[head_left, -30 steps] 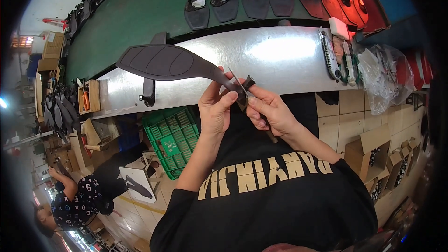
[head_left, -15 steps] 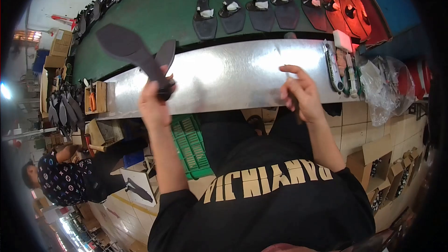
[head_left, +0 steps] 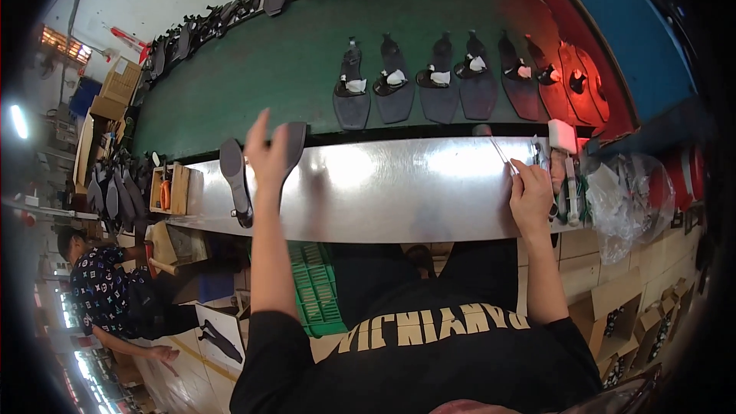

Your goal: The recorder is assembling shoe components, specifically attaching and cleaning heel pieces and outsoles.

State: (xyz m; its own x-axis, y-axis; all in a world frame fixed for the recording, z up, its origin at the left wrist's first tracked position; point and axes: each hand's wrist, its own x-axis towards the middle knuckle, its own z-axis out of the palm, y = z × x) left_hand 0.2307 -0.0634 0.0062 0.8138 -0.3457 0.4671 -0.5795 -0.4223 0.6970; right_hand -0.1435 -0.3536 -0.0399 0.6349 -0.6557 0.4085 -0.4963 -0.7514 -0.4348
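My left hand [head_left: 268,155], fingers spread and slightly blurred, is over a pair of dark sandals on the left part of the metal ledge [head_left: 368,207]. One sandal [head_left: 234,172] lies sole up beside the hand; the other sandal [head_left: 296,146] is partly hidden behind it. At the right end of the ledge, my right hand [head_left: 530,195] pinches a thin light-coloured rod [head_left: 501,152]. The rod's far end meets a small dark round thing [head_left: 481,130] at the ledge's back edge; I cannot tell whether they are one piece.
A row of dark sandals [head_left: 395,100] lies on the green belt [head_left: 253,84], lit red at the right. A white block [head_left: 563,136], tools [head_left: 572,192] and a plastic bag [head_left: 629,192] are at right. A wooden box [head_left: 178,188] stands left; a person [head_left: 115,284] works beyond.
My left hand has put the sandal it held down on the ledge and opened. My right hand has moved right and now pinches the rod. The view has tilted up.
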